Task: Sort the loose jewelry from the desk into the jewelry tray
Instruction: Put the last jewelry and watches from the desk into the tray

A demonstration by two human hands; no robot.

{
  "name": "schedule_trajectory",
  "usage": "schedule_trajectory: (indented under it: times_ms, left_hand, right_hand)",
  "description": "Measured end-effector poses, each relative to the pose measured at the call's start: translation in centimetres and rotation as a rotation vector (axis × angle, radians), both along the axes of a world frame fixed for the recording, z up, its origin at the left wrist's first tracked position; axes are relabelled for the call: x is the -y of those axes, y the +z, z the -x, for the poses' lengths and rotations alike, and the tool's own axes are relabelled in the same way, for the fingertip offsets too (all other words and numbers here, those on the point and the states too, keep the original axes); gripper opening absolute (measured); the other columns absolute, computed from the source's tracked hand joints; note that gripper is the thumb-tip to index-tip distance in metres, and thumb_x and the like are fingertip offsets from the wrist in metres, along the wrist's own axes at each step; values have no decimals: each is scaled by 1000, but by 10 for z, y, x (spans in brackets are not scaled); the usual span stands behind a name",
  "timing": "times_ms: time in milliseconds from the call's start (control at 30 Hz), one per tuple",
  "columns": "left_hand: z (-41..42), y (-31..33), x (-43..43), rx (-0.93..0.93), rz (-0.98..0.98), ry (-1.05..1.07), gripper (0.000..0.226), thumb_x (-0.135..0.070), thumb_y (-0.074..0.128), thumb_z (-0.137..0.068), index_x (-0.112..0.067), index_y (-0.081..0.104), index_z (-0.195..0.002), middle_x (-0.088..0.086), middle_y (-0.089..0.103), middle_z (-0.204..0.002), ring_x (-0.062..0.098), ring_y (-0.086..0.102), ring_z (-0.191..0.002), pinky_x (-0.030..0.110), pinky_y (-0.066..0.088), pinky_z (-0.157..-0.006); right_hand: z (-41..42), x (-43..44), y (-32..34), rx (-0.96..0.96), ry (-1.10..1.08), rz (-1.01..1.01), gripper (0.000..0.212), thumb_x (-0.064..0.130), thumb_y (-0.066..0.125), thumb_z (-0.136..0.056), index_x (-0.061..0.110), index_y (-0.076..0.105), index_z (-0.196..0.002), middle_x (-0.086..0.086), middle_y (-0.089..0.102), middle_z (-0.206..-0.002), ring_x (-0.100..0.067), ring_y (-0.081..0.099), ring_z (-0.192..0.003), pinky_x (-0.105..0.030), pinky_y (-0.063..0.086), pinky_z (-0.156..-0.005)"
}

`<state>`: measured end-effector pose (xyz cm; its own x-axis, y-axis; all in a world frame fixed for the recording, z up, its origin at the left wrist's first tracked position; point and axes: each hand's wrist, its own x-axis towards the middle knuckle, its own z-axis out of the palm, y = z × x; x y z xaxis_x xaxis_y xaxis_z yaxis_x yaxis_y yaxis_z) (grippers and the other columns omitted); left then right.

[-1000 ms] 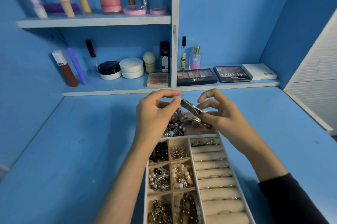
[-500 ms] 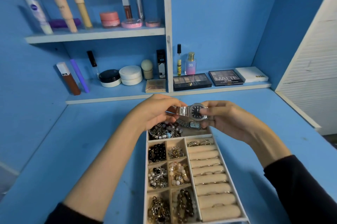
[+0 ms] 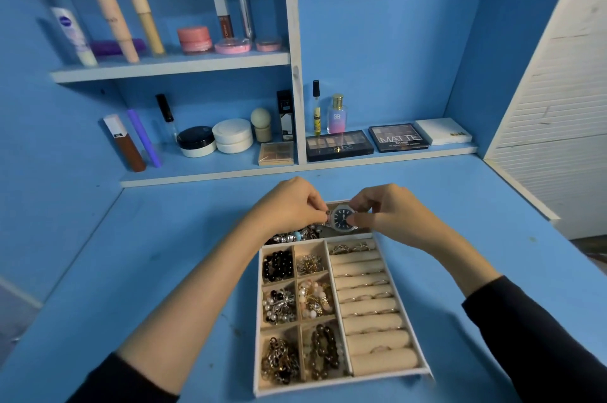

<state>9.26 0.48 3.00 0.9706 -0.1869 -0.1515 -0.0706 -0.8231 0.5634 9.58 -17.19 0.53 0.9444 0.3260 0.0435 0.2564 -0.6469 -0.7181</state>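
Note:
A white jewelry tray (image 3: 423, 369) lies on the blue desk in front of me, with small compartments of beads and chains on its left and ring rolls on its right. Over the tray's far compartment I hold a silver wristwatch (image 3: 341, 218) with a dark dial facing up. My left hand (image 3: 289, 204) pinches its band on the left side. My right hand (image 3: 391, 212) grips the case and band on the right side. Bracelets and another watch (image 3: 295, 235) lie in the far compartment beneath the watch, partly hidden by my hands.
Two shelves at the back carry cosmetics: jars (image 3: 213, 140), tubes, a perfume bottle (image 3: 336, 115) and eyeshadow palettes (image 3: 338, 146). A white slatted panel (image 3: 558, 126) stands at the right. Bare blue desk surface (image 3: 164, 255) lies left and right of the tray.
The watch turned from edge-on to dial-up and has come down close over the tray's far compartment. Both hands lowered with it, and my view shifted slightly.

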Motion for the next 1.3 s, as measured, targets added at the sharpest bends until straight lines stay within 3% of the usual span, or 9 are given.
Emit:
schedule_trajectory:
  times_ms: [100, 233, 467, 600, 700, 833, 967, 1100, 1300]
  left_hand:
    - [1, -3, 2, 40, -91, -23, 15, -19, 65, -81, -17, 72, -94, -7, 61, -80, 10, 57, -78, 26, 47, -73]
    - [-1, -4, -1, 55, -151, -49, 16, -22, 66, -80, -20, 73, -94, -5, 69, -92, 10, 58, -84, 25, 45, -76]
    - [-11, -7, -4, 24, -158, -47, 22, -29, 76, -71, -27, 63, -89, -5, 58, -86, 13, 54, -80, 27, 44, -72]
    - [-20, -4, -7, 35, 52, -32, 17, -27, 68, -80, -21, 63, -95, -1, 62, -87, 11, 56, -62, 29, 49, -66]
    - [-30, -6, -9, 91, -30, -64, 17, -21, 57, -89, -19, 67, -103, -2, 66, -90, 12, 60, -63, 25, 49, -67]
    - [-36, -8, -10, 1, -127, -145, 19, -19, 58, -90, -13, 69, -103, 7, 69, -82, 13, 55, -58, 27, 51, -66]
    - [-36, -11, -9, 62, -159, -153, 15, -20, 59, -89, -16, 70, -98, -6, 63, -70, 14, 60, -59, 31, 54, -63]
    - [-33, -11, -16, 141, -247, -82, 13, -23, 56, -89, -24, 69, -92, -11, 56, -61, 6, 53, -52, 29, 47, -64]
    - [-26, -17, -62, 158, -223, 228, 16, -14, 57, -84, -13, 73, -80, 4, 69, -74, 22, 63, -75, 35, 52, -73]
  right_hand:
    - [0, -2, -4, 60, 20, 60, 13, 23, 66, -83, 17, 68, -94, 7, 62, -77, -8, 48, -72, -12, 35, -56]
    - [-1, -5, -10, 206, 34, 252, 21, 28, 58, -87, 15, 69, -101, 0, 51, -91, -21, 39, -98, -29, 34, -79]
    - [0, -5, -14, 220, 9, 256, 23, 30, 60, -86, 18, 65, -105, -1, 44, -95, -21, 38, -102, -29, 33, -87]
    - [4, 4, -21, 183, -82, 69, 25, 39, 64, -83, 24, 60, -103, 2, 48, -88, -14, 44, -86, -26, 34, -70]
    - [9, 12, -25, 163, -159, -77, 20, 40, 60, -85, 23, 63, -97, -1, 53, -80, -8, 46, -69, -22, 34, -60]
    - [16, 22, -27, 126, -194, -165, 8, 28, 58, -88, 22, 63, -88, -2, 54, -69, -13, 46, -62, -15, 34, -55]
    - [17, 31, -30, 72, -242, -221, 11, 30, 56, -90, 24, 65, -86, -3, 59, -75, -16, 50, -66, -16, 36, -58]
    - [15, 40, -29, 8, -300, -283, 16, 35, 56, -89, 22, 66, -89, -5, 62, -83, -19, 51, -70, -30, 39, -65]
    - [12, 49, -33, -50, -403, -461, 16, 34, 55, -90, 22, 64, -88, -5, 61, -82, -15, 51, -65, -32, 42, -66]
